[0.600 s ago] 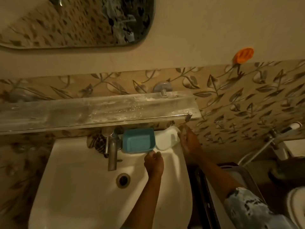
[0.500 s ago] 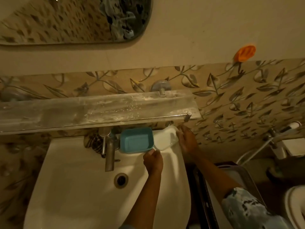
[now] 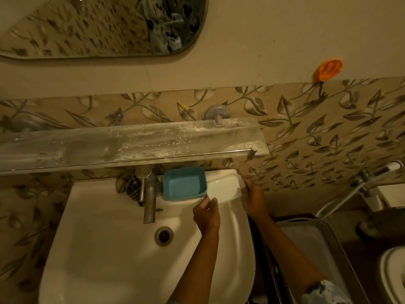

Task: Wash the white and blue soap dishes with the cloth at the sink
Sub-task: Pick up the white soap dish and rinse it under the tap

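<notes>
A blue soap dish [image 3: 185, 186] sits on the back ledge of the white sink [image 3: 92, 227], just right of the metal tap [image 3: 150, 200]. Touching its right side is the white soap dish [image 3: 223, 187]. My right hand [image 3: 254, 198] grips the right end of the white dish. My left hand [image 3: 207, 212] pinches that dish's front left corner, where it meets the blue one. A striped cloth [image 3: 129, 185] lies bunched behind the tap, partly hidden under the shelf.
A dusty glass shelf [image 3: 131, 145] overhangs the sink's back ledge, with a mirror [image 3: 98, 25] above it. The drain [image 3: 164, 235] is in the basin's middle. A grey bin [image 3: 306, 242] stands to the right, beside a toilet [image 3: 394, 270] and a hose [image 3: 341, 198].
Both hands have stayed at the white soap dish. My right hand has closed further onto its right end, and the dish sits a little flatter.
</notes>
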A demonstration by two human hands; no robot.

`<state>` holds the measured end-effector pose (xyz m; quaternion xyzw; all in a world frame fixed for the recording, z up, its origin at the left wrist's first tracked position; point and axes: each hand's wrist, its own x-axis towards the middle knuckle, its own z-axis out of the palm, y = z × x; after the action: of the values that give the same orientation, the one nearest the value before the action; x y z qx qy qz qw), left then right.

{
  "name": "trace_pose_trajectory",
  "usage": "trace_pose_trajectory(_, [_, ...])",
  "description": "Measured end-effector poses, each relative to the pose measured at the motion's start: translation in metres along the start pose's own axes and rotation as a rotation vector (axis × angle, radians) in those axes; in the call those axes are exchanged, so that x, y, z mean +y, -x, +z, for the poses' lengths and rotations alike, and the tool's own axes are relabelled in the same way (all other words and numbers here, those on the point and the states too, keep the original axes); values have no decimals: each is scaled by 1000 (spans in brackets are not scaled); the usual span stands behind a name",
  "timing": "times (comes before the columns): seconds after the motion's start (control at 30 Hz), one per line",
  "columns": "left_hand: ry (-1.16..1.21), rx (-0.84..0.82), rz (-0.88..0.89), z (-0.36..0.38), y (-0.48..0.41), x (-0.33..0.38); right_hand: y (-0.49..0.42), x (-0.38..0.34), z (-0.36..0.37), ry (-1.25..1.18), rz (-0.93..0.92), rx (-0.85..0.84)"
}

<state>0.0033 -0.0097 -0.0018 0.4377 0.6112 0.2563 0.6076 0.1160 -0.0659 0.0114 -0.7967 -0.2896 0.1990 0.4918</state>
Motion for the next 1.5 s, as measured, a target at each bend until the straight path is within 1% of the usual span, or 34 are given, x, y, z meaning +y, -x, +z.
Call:
trace_pose_trajectory(0.1, [94,18,-27,-14,9,-1,21,7,5,-19,38,41])
trace_pose_trajectory(0.2, [109,19,-18,-32,17,-5,45,6,8,-65,93,64])
trace_pose_trajectory(0.33, [92,-14,-28,-54,28,-10,77,3,12,-160,192,91])
trace_pose_trajectory(0.43, [104,-75,-49,-72,36,-13,93,3,16,-243,273,109])
trace_pose_trajectory(0.57, [93,-111,-58,-100,45,-17,111,-7,22,-427,458,11])
trace_pose_trajectory(0.63, [74,-101,-49,-112,46,-18,120,-12,24,-469,472,-61])
trace_pose_trajectory(0.77, [-1,-100,43,-137,49,-17,131,-24,29,-596,526,-245])
trace_pose_trajectory(0.87, [-53,-119,120,-151,52,-16,137,-31,35,-727,585,-325])
trace_pose_trajectory(0.97, [-92,-102,181,-158,52,-16,143,-40,38,-841,600,-389])
trace_pose_trajectory(1.1, [-91,-93,203,-167,52,-13,148,-46,38,-967,660,-429])
trace_pose_trajectory(1.23, [-82,-105,209,-174,53,-9,150,-49,41,-1034,678,-419])
trace_pose_trajectory(1.37, [-71,-62,157,-185,44,-13,149,-55,45,-1039,645,-374])
trace_pose_trajectory(1.5, [-103,6,131,-207,33,-25,144,-63,46,-948,556,-310])
